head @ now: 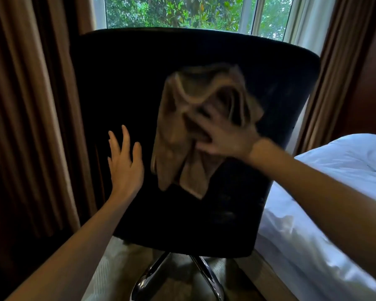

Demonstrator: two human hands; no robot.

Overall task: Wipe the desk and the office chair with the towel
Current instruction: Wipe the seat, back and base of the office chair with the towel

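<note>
The black office chair [139,79] stands with its back towards me and fills the middle of the head view. A crumpled beige towel [178,135] hangs against the chair back. My right hand [224,135] holds the towel and presses it onto the backrest; both are blurred. My left hand [124,161] lies flat on the chair back to the left of the towel, fingers straight and spread. The desk is out of view.
Brown curtains [30,105] hang close on the left, more on the right. A window [182,11] with green trees is behind the chair. A bed with white bedding [334,192] lies at the right. The chair's chrome base [206,276] stands on pale carpet.
</note>
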